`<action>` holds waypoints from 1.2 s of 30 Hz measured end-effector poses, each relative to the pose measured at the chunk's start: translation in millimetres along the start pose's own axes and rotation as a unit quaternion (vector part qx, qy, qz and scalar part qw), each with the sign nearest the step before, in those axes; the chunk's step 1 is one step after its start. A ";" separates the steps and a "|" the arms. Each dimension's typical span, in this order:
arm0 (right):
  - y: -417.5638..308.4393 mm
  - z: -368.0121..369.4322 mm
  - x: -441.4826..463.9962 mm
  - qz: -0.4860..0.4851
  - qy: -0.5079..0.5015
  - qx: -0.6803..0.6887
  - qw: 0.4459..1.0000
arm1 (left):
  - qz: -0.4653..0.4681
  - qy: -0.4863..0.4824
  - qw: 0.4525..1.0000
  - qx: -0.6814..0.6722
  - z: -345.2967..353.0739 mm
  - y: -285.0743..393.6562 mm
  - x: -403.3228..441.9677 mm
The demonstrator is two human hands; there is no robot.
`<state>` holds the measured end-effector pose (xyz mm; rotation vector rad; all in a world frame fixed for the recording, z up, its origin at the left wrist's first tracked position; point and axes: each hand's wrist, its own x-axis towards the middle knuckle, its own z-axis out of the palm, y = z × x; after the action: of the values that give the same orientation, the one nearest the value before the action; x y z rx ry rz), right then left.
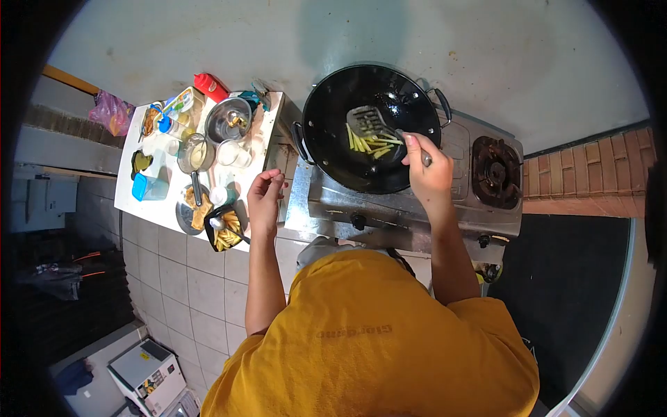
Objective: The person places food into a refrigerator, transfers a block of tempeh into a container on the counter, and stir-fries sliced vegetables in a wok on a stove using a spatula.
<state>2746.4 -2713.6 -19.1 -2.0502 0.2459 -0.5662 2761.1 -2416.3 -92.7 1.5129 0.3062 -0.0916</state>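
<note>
My right hand [432,170] is closed around the handle of a slotted spatula [366,121]. The spatula's head is down in a large black wok [333,163], touching pale green and yellowish sticks of food [375,144] that look like cut vegetables. To the left of the wok, my left hand [264,203] hovers near the edge of the white table. Its fingers are loosely bent and a little apart, with nothing visible in them. The wok sits on the left side of a metal gas stove [410,217].
A bare burner [496,172] is on the right. The white table [125,182] carries a steel bowl [221,124], a small saucepan [187,161], a red bottle [210,87], a blue-lidded container [149,187] and a black tray of fried sticks [224,238]. A brick ledge [580,174] stands at right.
</note>
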 end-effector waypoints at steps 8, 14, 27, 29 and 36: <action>6.4 4.5 2.8 0.021 -0.013 -0.022 0.999 | -0.003 0.010 1.000 -0.003 -4.7 -3.1 -5.1; 16.3 11.0 0.8 -0.049 0.048 -0.045 0.997 | -0.003 0.014 1.000 -0.004 -7.8 -4.3 -4.5; 5.7 0.4 2.4 0.049 -0.046 0.006 0.998 | 0.005 0.006 1.000 0.007 -3.4 0.2 -6.0; 19.9 5.3 -0.3 -0.049 -0.001 -0.035 0.998 | 0.006 0.005 1.000 0.006 -0.8 0.1 -5.7; 18.0 -3.9 -1.9 -0.047 -0.035 -0.023 0.998 | 0.013 -0.002 1.000 -0.005 4.2 -2.4 -5.4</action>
<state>2743.8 -2725.2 -33.3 -2.1309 0.1223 -0.5496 2756.0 -2421.3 -93.6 1.5060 0.2837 -0.0727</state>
